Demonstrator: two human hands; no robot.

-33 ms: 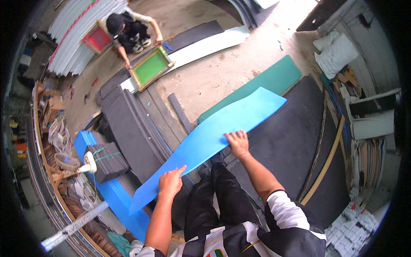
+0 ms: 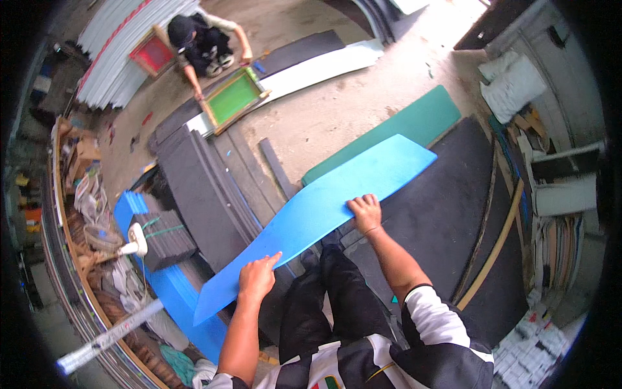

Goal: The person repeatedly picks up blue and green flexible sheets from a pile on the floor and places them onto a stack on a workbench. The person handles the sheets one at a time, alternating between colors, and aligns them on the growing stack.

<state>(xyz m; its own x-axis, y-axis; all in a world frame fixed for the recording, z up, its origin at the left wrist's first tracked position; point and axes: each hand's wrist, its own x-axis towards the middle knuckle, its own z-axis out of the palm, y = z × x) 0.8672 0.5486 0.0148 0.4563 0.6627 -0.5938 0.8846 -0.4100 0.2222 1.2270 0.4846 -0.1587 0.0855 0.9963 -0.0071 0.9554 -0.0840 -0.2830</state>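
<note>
A long, bright blue foam-like sheet [image 2: 304, 217] stretches slantwise in front of me, bent slightly along its length. My left hand [image 2: 258, 277] grips its near edge toward the left end, index finger stretched out along the surface. Farther right, my right hand [image 2: 366, 212] holds the same edge, fingers on top and thumb hidden beneath. Under the sheet's far side lies a dark green sheet [image 2: 395, 133]. Large black sheets [image 2: 434, 214] spread on the floor to the right, next to my legs.
Stacked black strips [image 2: 201, 188] lie to the left, beside a tied dark bundle [image 2: 165, 243] and a white fan [image 2: 135, 241]. Across the floor, another person [image 2: 201, 42] crouches, both hands on a green framed screen [image 2: 233, 97] over a white strip [image 2: 317, 68]. A curved yellowish strip [image 2: 495, 243] lies right.
The whole view has shifted slightly, so most things appear a little farther right. Both my hands keep their hold on the blue sheet.
</note>
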